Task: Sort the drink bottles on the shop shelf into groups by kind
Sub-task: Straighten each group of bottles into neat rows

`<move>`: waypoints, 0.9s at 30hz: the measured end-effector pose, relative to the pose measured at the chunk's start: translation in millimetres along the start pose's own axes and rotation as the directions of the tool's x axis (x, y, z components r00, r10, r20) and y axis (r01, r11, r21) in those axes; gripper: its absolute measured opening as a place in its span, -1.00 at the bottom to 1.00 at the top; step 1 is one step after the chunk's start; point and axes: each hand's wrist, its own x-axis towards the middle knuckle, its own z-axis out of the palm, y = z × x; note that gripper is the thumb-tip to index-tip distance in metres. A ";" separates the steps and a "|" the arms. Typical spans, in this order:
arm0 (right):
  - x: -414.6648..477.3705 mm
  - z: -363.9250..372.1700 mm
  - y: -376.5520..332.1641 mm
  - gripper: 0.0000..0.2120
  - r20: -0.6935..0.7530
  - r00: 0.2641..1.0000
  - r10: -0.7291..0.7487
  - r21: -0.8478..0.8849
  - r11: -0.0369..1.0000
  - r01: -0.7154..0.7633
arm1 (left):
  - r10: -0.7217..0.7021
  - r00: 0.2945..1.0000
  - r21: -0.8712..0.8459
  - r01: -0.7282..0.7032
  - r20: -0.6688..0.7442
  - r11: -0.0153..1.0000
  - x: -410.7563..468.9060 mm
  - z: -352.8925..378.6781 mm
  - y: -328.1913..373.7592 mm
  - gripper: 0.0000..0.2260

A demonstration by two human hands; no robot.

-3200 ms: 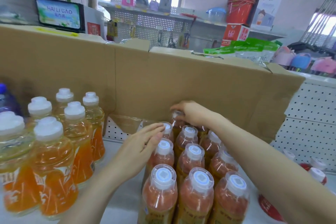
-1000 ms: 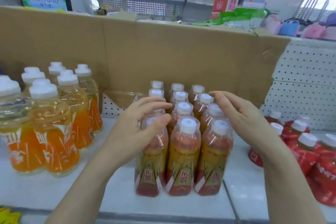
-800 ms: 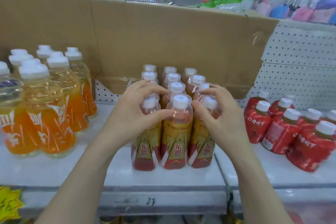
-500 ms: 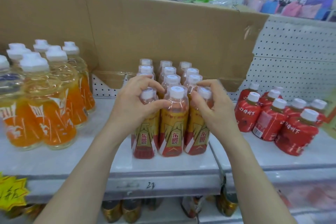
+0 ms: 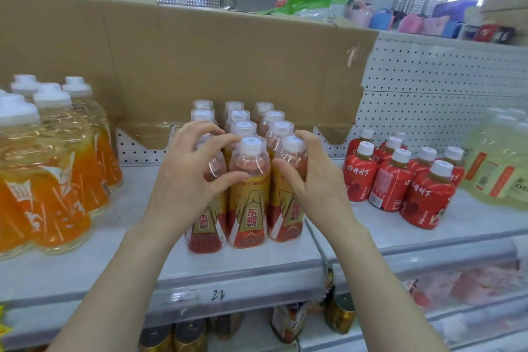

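The red-and-gold bottle block (image 5: 248, 188) seems to be squared up on the shelf (image 5: 71, 268). Its front-left bottle (image 5: 204, 223) is clasped by the left hand (image 5: 183, 183), and its front-right bottle (image 5: 288, 214) by the right hand (image 5: 317, 183). A gentle release is probably called for next.

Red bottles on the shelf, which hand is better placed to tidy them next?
Probably the right hand: it cups the right side of the gold-label bottles, next to the red bottles. The left hand is across the group, farther away.
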 end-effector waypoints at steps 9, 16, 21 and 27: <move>-0.9 -54.9 40.7 -0.55 -0.128 0.989 -0.074 -0.089 0.994 0.063 | 0.076 0.994 0.197 -0.059 -0.078 0.979 6.8 0.5 35.1 -0.65; 9.1 -156.8 167.3 -0.58 -0.195 0.966 0.172 -0.337 0.913 -0.230 | 0.127 0.983 0.015 -0.127 -0.129 0.992 28.3 88.4 127.1 -0.82; 1.4 -190.5 216.3 -0.55 0.126 0.982 0.144 -0.342 0.935 -0.093 | 0.007 0.993 -0.068 0.002 0.121 0.998 63.8 203.8 170.4 -0.68; 10.4 -209.9 256.0 -0.68 0.117 0.993 0.029 -0.228 0.974 -0.001 | -0.073 0.936 -0.041 0.093 0.343 0.995 93.7 281.6 201.7 -0.62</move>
